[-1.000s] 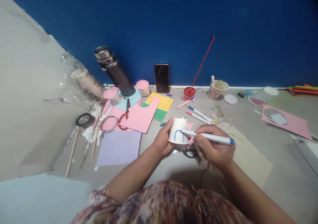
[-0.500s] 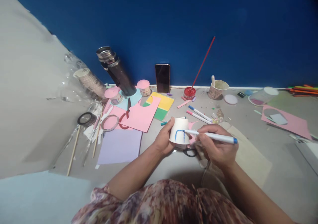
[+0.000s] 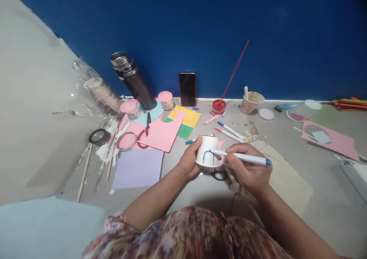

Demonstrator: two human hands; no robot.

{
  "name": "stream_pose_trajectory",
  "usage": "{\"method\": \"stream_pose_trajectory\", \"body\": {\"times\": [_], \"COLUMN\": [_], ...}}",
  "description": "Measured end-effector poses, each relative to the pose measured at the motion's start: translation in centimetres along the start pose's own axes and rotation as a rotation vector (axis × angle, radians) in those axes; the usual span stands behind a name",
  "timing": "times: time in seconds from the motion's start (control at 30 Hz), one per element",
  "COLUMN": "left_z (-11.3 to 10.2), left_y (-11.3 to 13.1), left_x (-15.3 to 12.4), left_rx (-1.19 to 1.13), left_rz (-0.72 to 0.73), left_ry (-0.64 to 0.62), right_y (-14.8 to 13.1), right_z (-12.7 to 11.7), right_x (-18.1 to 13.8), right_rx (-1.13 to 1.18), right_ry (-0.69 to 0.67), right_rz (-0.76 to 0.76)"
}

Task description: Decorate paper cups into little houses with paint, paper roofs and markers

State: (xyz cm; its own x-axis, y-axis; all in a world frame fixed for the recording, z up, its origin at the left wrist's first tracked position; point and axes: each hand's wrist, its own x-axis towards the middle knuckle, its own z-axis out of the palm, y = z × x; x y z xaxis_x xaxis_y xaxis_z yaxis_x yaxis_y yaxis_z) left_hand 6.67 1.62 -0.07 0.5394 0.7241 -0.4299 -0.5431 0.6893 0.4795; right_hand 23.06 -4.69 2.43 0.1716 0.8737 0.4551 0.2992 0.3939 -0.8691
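My left hand [image 3: 190, 160] grips a white paper cup [image 3: 207, 146] from its left side; the cup is upside down with its rim toward me. A blue arch is drawn on the cup's wall. In my right hand [image 3: 250, 167] is a white marker with a blue end [image 3: 246, 158], and its tip touches the top of the arch. Beyond the cup lie a teal marker [image 3: 190, 141], a blue marker [image 3: 226, 126] and a pink marker [image 3: 225, 132]. Black scissor handles [image 3: 219, 175] show partly beneath the cup.
Pink paper with a cut hole [image 3: 164, 132], a purple sheet [image 3: 137, 169], red-handled scissors [image 3: 146, 132] and tape rolls [image 3: 99, 136] lie left. Along the wall stand a dark flask [image 3: 136, 83], a phone [image 3: 187, 88], a red paint pot [image 3: 218, 106] and a patterned cup [image 3: 250, 103].
The marker tip has moved slightly left along the top of the blue arch, my right hand going with it. My left hand keeps its hold on the cup.
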Motion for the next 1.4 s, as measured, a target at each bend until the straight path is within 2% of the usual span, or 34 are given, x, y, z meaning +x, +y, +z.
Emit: {"method": "stream_pose_trajectory", "body": {"times": [0.23, 0.43, 0.93, 1.07, 1.2, 1.4], "left_z": [0.09, 0.52, -0.04, 0.07, 0.17, 0.16], "left_y": [0.06, 0.35, 0.38, 0.39, 0.45, 0.47], "left_x": [-0.07, -0.22, -0.19, -0.21, -0.25, -0.26], "left_rx": [0.003, -0.021, -0.039, -0.044, -0.055, -0.049], "left_rz": [0.011, -0.012, -0.038, -0.04, -0.034, -0.04], "left_ry": [0.022, -0.005, -0.023, -0.037, -0.029, -0.021], "right_y": [-0.16, -0.28, -0.26, -0.52, -0.7, -0.4], "right_z": [-0.17, -0.36, -0.67, -0.42, -0.27, -0.54], "right_x": [0.13, 0.16, 0.21, 0.07, 0.02, 0.09], "right_rx": [0.044, 0.041, -0.015, 0.021, 0.035, -0.009], "right_ry": [-0.015, 0.006, 0.026, 0.017, 0.064, 0.014], "right_rz": [0.002, 0.001, 0.002, 0.052, 0.077, 0.04]}}
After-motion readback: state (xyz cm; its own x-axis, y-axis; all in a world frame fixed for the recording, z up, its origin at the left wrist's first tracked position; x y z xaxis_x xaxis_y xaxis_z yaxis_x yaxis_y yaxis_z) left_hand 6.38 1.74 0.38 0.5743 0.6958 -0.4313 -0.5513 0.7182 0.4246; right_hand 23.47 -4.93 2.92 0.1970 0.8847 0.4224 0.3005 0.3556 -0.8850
